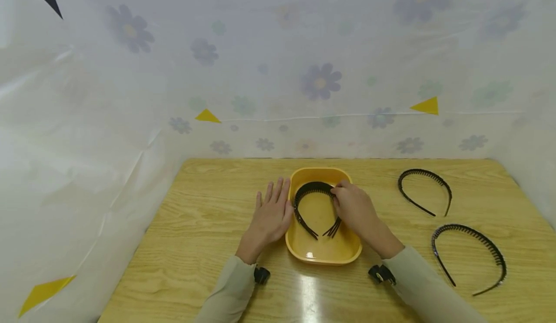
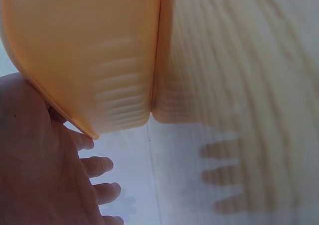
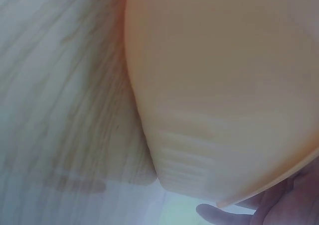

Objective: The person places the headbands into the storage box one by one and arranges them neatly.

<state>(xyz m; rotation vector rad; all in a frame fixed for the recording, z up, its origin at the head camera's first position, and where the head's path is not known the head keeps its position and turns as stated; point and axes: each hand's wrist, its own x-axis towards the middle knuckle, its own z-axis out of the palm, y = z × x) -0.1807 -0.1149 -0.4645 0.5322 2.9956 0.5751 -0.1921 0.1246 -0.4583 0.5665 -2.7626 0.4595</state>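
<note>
Currently, the left hand (image 1: 270, 215) lies along the tray's (image 1: 323, 258) left edge, fingers straight and slightly apart. The right hand (image 1: 357, 208) slants over the right edge, fingers clamped on black headbands (image 1: 313, 187) inside; their arch points toward the tray's far edge, long axis running lengthwise.

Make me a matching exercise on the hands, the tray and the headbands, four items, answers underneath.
A. left hand
B. right hand
C. tray
D. two loose headbands

1. on the table, right of the tray
2. pinching black headbands inside the tray
3. yellow
4. fingers straight, against the tray's edge

Pairs: A-4, B-2, C-3, D-1
</note>
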